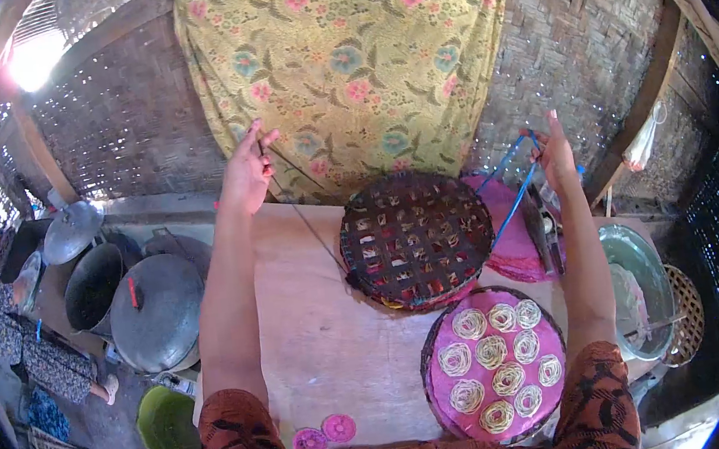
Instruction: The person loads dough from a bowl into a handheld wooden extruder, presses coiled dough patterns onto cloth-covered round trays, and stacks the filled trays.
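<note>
A stack of round, dark woven trays [414, 241] sits at the back of the pale tabletop, with pink material and coiled strands showing through the open weave. My left hand [247, 173] is raised, its fingers closed on a dark cord [311, 225] that runs down to the stack's left side. Opposite it, my right hand [555, 158] grips a blue cord [521, 194] stretching to the stack's right side. In front lies a round tray lined with pink cloth [471, 370], bearing several coiled noodle-like nests [491, 351].
Two pink discs [339, 428] lie near the table's front edge. Left are a lidded pot [157, 311], a dark pan [94, 287] and a green basin [166, 429]; another person [35, 346] is beyond. A bucket [643, 252] stands right. Patterned cloth [353, 76] hangs behind.
</note>
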### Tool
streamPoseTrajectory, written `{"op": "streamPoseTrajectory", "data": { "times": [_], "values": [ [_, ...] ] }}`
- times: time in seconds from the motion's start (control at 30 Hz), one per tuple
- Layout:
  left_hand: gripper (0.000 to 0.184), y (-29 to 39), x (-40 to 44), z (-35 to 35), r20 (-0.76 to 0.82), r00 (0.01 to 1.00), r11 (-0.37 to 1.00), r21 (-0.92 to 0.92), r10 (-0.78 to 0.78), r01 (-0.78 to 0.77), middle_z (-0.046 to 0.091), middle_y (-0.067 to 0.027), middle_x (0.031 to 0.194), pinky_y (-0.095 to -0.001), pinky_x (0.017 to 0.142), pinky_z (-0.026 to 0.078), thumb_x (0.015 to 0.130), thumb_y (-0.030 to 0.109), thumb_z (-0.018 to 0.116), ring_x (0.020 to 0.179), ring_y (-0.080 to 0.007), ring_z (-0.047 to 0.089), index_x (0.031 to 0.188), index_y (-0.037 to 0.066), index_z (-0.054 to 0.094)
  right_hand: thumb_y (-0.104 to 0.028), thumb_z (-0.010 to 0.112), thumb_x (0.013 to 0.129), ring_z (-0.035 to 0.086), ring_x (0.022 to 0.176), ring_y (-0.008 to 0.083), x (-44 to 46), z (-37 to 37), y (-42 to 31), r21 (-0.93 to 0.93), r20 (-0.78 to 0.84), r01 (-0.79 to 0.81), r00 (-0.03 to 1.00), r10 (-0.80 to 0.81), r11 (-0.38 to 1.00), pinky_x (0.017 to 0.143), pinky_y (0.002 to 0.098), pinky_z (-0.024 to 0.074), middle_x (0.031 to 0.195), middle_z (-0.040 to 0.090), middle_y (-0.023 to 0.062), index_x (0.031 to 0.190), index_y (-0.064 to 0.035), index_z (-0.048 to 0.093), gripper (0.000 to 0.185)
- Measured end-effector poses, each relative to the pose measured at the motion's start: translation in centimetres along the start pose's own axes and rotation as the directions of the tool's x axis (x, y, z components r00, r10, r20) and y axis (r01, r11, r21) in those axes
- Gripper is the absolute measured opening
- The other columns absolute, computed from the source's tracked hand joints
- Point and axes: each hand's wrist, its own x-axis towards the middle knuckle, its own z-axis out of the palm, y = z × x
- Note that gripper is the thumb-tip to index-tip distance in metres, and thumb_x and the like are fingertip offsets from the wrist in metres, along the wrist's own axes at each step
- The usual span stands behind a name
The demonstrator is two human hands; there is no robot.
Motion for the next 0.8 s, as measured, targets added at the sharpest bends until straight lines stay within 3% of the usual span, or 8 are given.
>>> {"op": "streamPoseTrajectory", "data": {
  "times": [0.13,0.2,0.27,0.4,0.6,0.67,0.73,0.8],
  "values": [
    [0.039,3.2,-1.6,0.0,-0.006,0.996,0.99,0.113,0.087,-0.086,0.057,-0.0011,0.108,-0.0202,0.058,0.034,0.087,0.032,0.056,0.064,-0.0057,0.039,0.124,0.021,0.047,-0.063,0.043,0.087,0.042,0.053,0.01,0.2,2.2,0.0,0.056,0.094,-0.022,0.995,0.017,0.998,0.05,0.0239,0.04,0.096,0.062,0.0131,0.143,-0.0121,0.02,0.08],
    [0.039,5.2,-2.1,-1.5,-0.018,0.994,0.986,0.132,0.105,-0.102,0.057,-0.0014,0.109,-0.0197,0.057,0.034,0.087,0.032,0.056,0.065,-0.0059,0.04,0.123,0.02,0.047,-0.057,0.035,0.093,0.046,0.053,0.0118,0.0,3.9,0.3,0.111,0.122,-0.088,0.99,0.075,0.99,0.05,0.0268,0.0405,0.096,0.064,0.0156,0.141,-0.0154,0.023,0.064],
    [0.039,7.1,-2.5,-3.6,0.012,0.982,0.969,0.161,0.189,-0.188,0.057,-0.0022,0.11,-0.0187,0.056,0.034,0.089,0.031,0.054,0.065,-0.0057,0.041,0.125,0.019,0.047,-0.058,0.035,0.092,0.046,0.053,0.0116,-0.4,5.7,1.3,0.12,0.164,-0.089,0.984,0.068,0.989,0.05,0.0267,0.0407,0.096,0.063,0.0152,0.14,-0.0151,0.025,0.064],
    [0.041,10.8,-5.0,-5.9,-0.031,0.98,0.946,0.271,0.194,-0.179,0.057,-0.0029,0.111,-0.0183,0.055,0.035,0.09,0.034,0.05,0.064,-0.0055,0.04,0.128,0.019,0.045,-0.063,0.034,0.09,0.045,0.053,0.0107,-1.9,9.1,2.7,0.082,0.254,-0.101,0.964,0.077,0.991,0.051,0.0258,0.0418,0.097,0.063,0.0142,0.139,-0.0146,0.028,0.069],
    [0.041,14.0,-8.9,-10.7,-0.112,0.963,0.92,0.341,0.246,-0.195,0.059,-0.0014,0.109,-0.0185,0.055,0.033,0.09,0.035,0.052,0.062,-0.0049,0.04,0.127,0.02,0.046,-0.068,0.038,0.085,0.042,0.052,0.0108,-3.1,12.0,5.1,0.109,0.338,-0.192,0.93,0.146,0.975,0.054,0.0269,0.0415,0.089,0.062,0.0106,0.139,-0.0156,0.029,0.076],
    [0.042,14.6,-10.4,-12.7,-0.173,0.95,0.91,0.372,0.261,-0.182,0.059,-0.0009,0.111,-0.0186,0.054,0.032,0.089,0.034,0.052,0.062,-0.0045,0.039,0.128,0.02,0.046,-0.066,0.036,0.087,0.047,0.049,0.0106,-2.9,12.2,6.1,0.081,0.383,-0.193,0.912,0.148,0.978,0.051,0.0245,0.0432,0.091,0.062,0.0169,0.141,-0.0093,0.023,0.08],
    [0.044,14.6,-12.1,-14.8,-0.214,0.942,0.921,0.348,0.257,-0.172,0.059,0.0,0.113,-0.0179,0.054,0.031,0.089,0.034,0.054,0.061,-0.0039,0.039,0.129,0.02,0.046,-0.066,0.036,0.087,0.048,0.051,0.0106,-3.6,12.5,6.3,0.06,0.398,-0.218,0.9,0.177,0.974,0.051,0.0245,0.0432,0.091,0.063,0.0163,0.141,-0.0087,0.023,0.08],
    [0.039,14.8,-13.7,-17.4,-0.308,0.902,0.928,0.309,0.303,-0.207,0.06,0.0017,0.105,-0.018,0.054,0.031,0.089,0.035,0.054,0.061,-0.0042,0.038,0.124,0.018,0.049,-0.066,0.036,0.087,0.048,0.052,0.0106,-3.8,12.2,6.6,0.039,0.408,-0.244,0.889,0.208,0.969,0.051,0.0245,0.0431,0.091,0.063,0.0157,0.141,-0.0082,0.024,0.079]
  ]
}}
